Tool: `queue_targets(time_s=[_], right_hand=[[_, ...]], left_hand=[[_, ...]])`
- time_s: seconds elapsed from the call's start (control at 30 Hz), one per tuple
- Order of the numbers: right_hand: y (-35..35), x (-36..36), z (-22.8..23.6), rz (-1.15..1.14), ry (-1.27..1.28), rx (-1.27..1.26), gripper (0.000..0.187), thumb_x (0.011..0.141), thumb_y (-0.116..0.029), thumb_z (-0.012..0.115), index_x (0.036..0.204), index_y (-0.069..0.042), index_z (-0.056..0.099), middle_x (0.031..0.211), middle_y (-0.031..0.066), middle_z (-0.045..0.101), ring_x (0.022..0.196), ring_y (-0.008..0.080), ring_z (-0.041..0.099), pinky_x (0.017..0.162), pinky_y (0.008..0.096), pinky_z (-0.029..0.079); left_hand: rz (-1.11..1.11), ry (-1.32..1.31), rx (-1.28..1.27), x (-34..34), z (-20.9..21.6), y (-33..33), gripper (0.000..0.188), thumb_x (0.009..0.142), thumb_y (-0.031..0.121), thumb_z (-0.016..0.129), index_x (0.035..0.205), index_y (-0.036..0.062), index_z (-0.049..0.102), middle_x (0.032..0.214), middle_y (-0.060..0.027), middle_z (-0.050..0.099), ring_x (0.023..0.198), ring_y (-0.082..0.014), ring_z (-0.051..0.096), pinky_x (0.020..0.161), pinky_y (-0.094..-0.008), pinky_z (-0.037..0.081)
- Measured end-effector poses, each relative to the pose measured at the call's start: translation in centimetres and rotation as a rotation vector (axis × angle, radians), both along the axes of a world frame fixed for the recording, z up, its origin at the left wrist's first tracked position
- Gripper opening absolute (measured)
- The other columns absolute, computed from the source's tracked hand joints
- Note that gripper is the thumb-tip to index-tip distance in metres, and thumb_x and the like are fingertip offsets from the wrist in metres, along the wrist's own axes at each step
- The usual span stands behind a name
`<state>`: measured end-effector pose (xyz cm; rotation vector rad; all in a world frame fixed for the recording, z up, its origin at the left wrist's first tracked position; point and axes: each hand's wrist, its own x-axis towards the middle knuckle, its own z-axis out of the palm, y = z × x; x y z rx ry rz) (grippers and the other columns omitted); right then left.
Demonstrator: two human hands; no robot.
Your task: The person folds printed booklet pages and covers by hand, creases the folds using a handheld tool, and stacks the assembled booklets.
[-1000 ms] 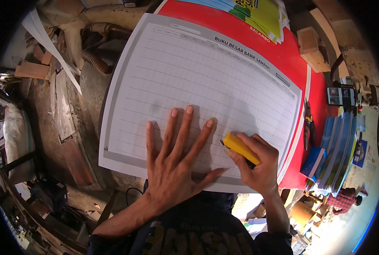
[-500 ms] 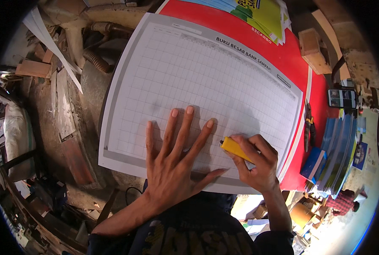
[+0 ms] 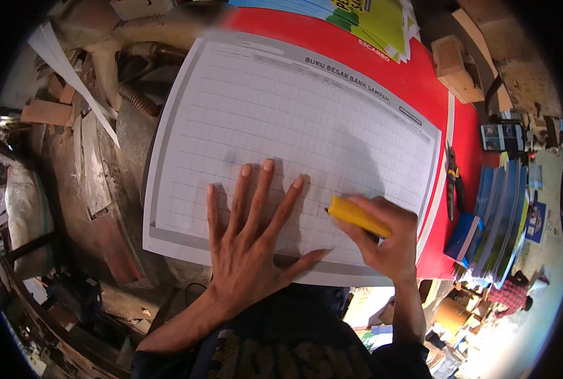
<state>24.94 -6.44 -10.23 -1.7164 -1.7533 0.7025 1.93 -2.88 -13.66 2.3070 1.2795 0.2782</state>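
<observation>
Left hand: the left hand (image 3: 246, 243) is laid flat on the near part of the ruled sheet (image 3: 275, 126), with all five fingers spread wide apart. Nothing is held in it; the paper is only pressed down.
Right hand: the right hand (image 3: 382, 243) is closed tight round a yellow marker (image 3: 357, 216). It is seen just beside the left hand, on the right.
Marker: one marker is counted. Its long side is tilted, and its dark tip is pointed up and to the left, toward the left hand's fingers. The tip is on or just above the paper; which one cannot be told.
Which hand is nearer: the marker is already held in the right hand, so that hand is the nearer one. The open squares of the sheet lie up and to the left of the tip.
Ruled sheet: one big white sheet with a grey border is counted. It is laid at a slant, with its left part hung over the edge of the red worktop (image 3: 433, 104).
Right side: one stack of blue booklets (image 3: 499, 215) is seen, and one pair of pliers (image 3: 453, 180) is seen between the sheet and the stack.
Far side: one wooden block (image 3: 455, 66), one phone (image 3: 502, 136) and one pile of yellow and green leaflets (image 3: 376, 19) are seen.
</observation>
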Motion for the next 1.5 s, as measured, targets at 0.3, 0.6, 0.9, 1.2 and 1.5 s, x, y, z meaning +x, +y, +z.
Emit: queue_targets(time_s=[0.3, 0.6, 0.9, 1.2, 1.5], right_hand=[[-0.4, 0.1, -1.2, 0.175, -0.193, 0.204, 0.049, 0.072, 0.008, 0.083, 0.119, -0.002, 0.073, 0.092, 0.0085, 0.07, 0.078, 0.0222, 0.069, 0.067, 0.0329, 0.058], [-0.1, 0.0, -0.5, 0.213, -0.257, 0.156, 0.048, 0.072, 0.008, 0.081, 0.118, -0.001, 0.073, 0.092, 0.0083, 0.069, 0.076, 0.0226, 0.068, 0.065, 0.0334, 0.058], [-1.9, -1.4, -2.6, 0.052, -0.251, 0.242, 0.043, 0.075, 0.003, 0.08, 0.117, -0.003, 0.074, 0.099, 0.0056, 0.069, 0.078, 0.0202, 0.069, 0.063, 0.0306, 0.059], [0.5, -0.8, -2.4, 0.428, -0.258, 0.326, 0.044, 0.076, 0.0, 0.083, 0.119, -0.006, 0.073, 0.103, 0.0049, 0.072, 0.088, 0.0201, 0.071, 0.075, 0.0318, 0.062], [-0.8, 0.7, -1.0, 0.164, -0.161, 0.183, 0.04, 0.076, 0.006, 0.08, 0.114, -0.002, 0.076, 0.099, 0.0081, 0.076, 0.087, 0.0239, 0.074, 0.074, 0.0323, 0.061]], left_hand=[[0.01, -0.035, -0.002, -0.1, -0.4, 0.0, 0.108, 0.069, 0.078, 0.078, 0.158, 0.0275, 0.044, 0.17, -0.0183, 0.024, 0.159, -0.0382, 0.015, 0.125, -0.0652, -0.002], [0.013, -0.039, -0.012, -0.1, -0.4, -0.1, 0.104, 0.071, 0.078, 0.076, 0.158, 0.0285, 0.045, 0.17, -0.018, 0.023, 0.159, -0.0391, 0.013, 0.125, -0.0656, -0.003], [0.013, -0.044, 0.024, 0.2, -0.5, 0.1, 0.105, 0.071, 0.079, 0.075, 0.158, 0.0278, 0.045, 0.17, -0.019, 0.022, 0.159, -0.0391, 0.012, 0.125, -0.0655, -0.004], [0.02, -0.09, -0.009, -0.3, -0.6, 0.1, 0.1, 0.077, 0.076, 0.072, 0.159, 0.0283, 0.042, 0.17, -0.016, 0.024, 0.158, -0.0372, 0.018, 0.123, -0.0692, -0.001], [0.021, -0.025, -0.016, -0.3, -0.4, 0.2, 0.106, 0.07, 0.08, 0.076, 0.157, 0.0304, 0.044, 0.17, -0.0166, 0.022, 0.159, -0.038, 0.014, 0.125, -0.0666, -0.002]])
